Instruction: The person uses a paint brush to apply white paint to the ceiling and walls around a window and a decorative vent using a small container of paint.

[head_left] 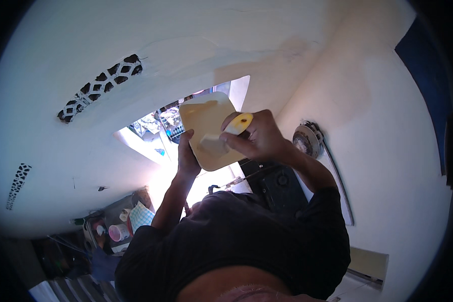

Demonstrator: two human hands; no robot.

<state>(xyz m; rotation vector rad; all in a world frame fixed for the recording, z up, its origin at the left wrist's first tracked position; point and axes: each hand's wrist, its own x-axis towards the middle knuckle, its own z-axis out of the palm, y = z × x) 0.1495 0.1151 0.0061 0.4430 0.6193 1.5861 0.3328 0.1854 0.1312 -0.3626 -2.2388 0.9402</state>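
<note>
A shallow cream-coloured plastic tray (pixel 206 121) is held up and tilted in front of me. My left hand (pixel 188 156) grips its lower left edge, thumb on the inner side. My right hand (pixel 259 136) is closed round the yellow-and-white handle (pixel 240 122) of a scraper, with a dark hole near the handle's end. The scraper's broad pale blade (pixel 214 145) lies over the lower inside of the tray. Whether the blade touches the tray, I cannot tell. My right fingers partly hide the tray's right side.
Behind the tray, a bright wall opening (pixel 239 90) shows a dish rack (pixel 176 132). A dark stove (pixel 282 183) sits below my right forearm. A round pan (pixel 306 141) is against the right wall. At lower left are a pink-and-white tub (pixel 119 232) and a checked cloth (pixel 141 215).
</note>
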